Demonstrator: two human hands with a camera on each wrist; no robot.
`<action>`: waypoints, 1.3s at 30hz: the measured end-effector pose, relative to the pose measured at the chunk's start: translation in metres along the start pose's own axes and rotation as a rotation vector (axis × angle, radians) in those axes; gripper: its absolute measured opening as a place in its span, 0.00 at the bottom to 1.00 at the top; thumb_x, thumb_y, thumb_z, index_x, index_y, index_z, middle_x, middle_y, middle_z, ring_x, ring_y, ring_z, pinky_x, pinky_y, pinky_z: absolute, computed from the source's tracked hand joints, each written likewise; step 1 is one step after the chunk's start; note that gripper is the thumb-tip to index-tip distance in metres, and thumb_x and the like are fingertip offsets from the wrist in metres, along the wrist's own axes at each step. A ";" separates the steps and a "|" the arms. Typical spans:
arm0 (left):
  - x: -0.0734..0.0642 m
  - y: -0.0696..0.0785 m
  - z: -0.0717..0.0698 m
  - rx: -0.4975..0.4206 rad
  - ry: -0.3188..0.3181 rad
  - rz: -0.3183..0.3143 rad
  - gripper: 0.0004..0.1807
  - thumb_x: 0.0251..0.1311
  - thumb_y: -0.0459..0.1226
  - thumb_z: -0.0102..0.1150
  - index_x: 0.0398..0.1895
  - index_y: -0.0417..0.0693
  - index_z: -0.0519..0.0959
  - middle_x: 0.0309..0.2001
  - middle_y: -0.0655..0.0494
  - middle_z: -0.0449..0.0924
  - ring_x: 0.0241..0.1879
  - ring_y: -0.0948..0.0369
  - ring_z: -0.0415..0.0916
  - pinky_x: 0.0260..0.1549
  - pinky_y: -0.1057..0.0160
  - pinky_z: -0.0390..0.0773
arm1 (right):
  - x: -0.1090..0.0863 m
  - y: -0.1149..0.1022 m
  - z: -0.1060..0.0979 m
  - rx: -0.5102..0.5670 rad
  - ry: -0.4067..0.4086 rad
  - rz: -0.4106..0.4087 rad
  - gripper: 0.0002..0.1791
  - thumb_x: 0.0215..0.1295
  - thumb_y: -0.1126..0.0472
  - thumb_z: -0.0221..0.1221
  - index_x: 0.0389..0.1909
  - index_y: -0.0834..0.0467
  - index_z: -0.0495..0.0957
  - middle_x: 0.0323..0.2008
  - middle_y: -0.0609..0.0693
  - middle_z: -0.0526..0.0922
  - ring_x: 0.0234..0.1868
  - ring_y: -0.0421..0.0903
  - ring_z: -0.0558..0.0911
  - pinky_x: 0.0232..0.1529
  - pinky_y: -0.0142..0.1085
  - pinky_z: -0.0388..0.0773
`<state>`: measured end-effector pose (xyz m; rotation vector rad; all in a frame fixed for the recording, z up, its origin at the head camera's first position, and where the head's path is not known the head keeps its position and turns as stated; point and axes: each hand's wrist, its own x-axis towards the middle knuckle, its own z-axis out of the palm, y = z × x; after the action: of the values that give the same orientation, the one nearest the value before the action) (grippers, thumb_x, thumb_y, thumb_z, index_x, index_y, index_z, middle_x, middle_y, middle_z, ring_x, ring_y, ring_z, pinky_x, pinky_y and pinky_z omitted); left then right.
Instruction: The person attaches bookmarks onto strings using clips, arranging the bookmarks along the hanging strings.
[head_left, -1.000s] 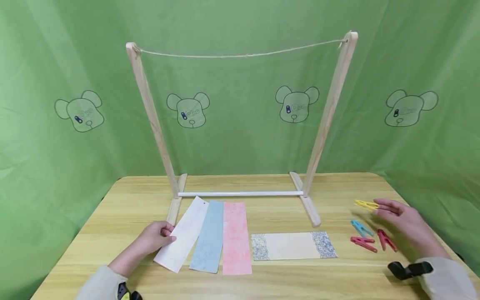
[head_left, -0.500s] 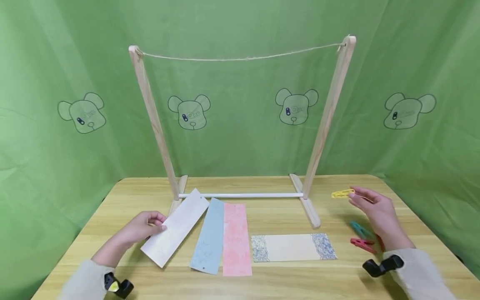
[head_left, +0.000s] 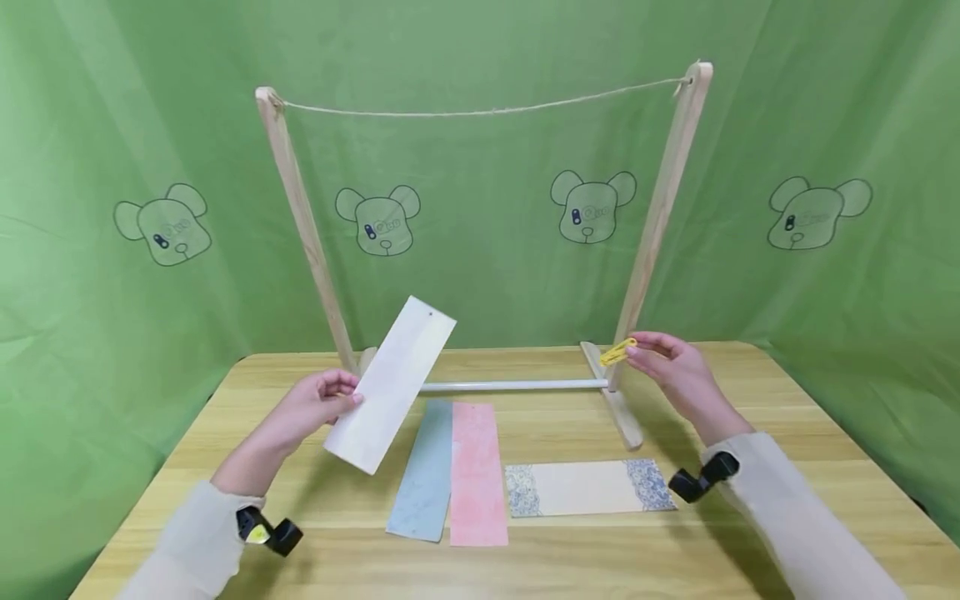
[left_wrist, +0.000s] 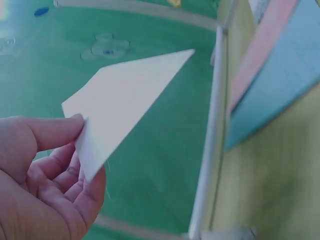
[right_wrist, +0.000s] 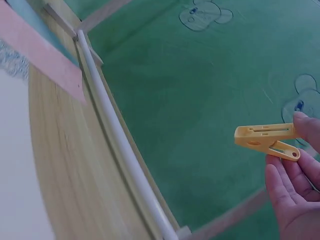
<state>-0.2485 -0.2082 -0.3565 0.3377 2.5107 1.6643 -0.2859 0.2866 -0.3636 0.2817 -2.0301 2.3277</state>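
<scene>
My left hand (head_left: 311, 408) pinches a white paper strip (head_left: 393, 383) by its left long edge, thumb on the face and fingers behind. The strip is raised off the table and tilted, with a small hole near its top end. In the left wrist view the strip (left_wrist: 120, 95) stands out from the thumb and fingertips. My right hand (head_left: 682, 379) holds a yellow clothespin (head_left: 618, 352) between thumb and fingers, in front of the stand's right post. The right wrist view shows the clothespin (right_wrist: 267, 137) gripped at its handle end, its tip pointing away from the hand.
A wooden stand has a left post (head_left: 303, 225), a right post (head_left: 663, 208), a string (head_left: 450, 113) across the top and a white bar (head_left: 517, 386) low down. On the table (head_left: 570, 558) lie a blue strip (head_left: 420, 475), a pink strip (head_left: 478, 475) and a patterned strip (head_left: 588, 488).
My left hand has lifted the white strip off the table, up and to the right. My right hand has carried the yellow clothespin left and up, away from the other clothespins.
</scene>
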 end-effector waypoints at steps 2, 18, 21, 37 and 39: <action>0.007 0.009 0.005 -0.020 0.021 0.015 0.14 0.61 0.31 0.56 0.47 0.30 0.71 0.34 0.55 0.77 0.32 0.64 0.75 0.30 0.66 0.78 | 0.009 -0.005 0.012 -0.048 -0.044 0.021 0.18 0.61 0.70 0.60 0.52 0.67 0.72 0.38 0.44 0.81 0.39 0.37 0.82 0.48 0.28 0.77; 0.030 0.046 0.011 -0.149 0.175 0.078 0.14 0.60 0.31 0.57 0.47 0.32 0.72 0.34 0.58 0.76 0.31 0.67 0.73 0.28 0.71 0.75 | 0.058 -0.082 0.104 -0.645 -0.190 0.021 0.24 0.60 0.54 0.63 0.54 0.59 0.73 0.47 0.53 0.80 0.47 0.46 0.77 0.60 0.45 0.69; 0.033 0.053 0.010 -0.139 0.203 0.091 0.14 0.60 0.31 0.57 0.47 0.31 0.72 0.34 0.57 0.76 0.30 0.68 0.73 0.27 0.72 0.74 | 0.066 -0.102 0.119 -0.630 -0.192 -0.010 0.21 0.61 0.57 0.62 0.53 0.59 0.74 0.44 0.52 0.81 0.44 0.45 0.79 0.56 0.41 0.72; 0.045 0.074 0.002 -0.149 0.325 0.139 0.13 0.61 0.29 0.57 0.47 0.32 0.72 0.35 0.55 0.76 0.31 0.68 0.71 0.28 0.74 0.73 | 0.093 -0.203 0.197 -0.514 -0.193 -0.121 0.20 0.61 0.63 0.62 0.54 0.63 0.74 0.39 0.49 0.81 0.41 0.41 0.80 0.49 0.29 0.77; 0.046 0.074 0.001 -0.161 0.345 0.143 0.13 0.60 0.29 0.57 0.47 0.31 0.72 0.35 0.55 0.76 0.31 0.68 0.71 0.29 0.74 0.74 | 0.095 -0.211 0.206 -0.494 -0.199 -0.140 0.20 0.60 0.64 0.62 0.54 0.62 0.74 0.40 0.49 0.80 0.41 0.41 0.79 0.50 0.30 0.76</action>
<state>-0.2841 -0.1685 -0.2873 0.2357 2.6102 2.1293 -0.3256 0.1054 -0.1159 0.6217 -2.4942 1.7033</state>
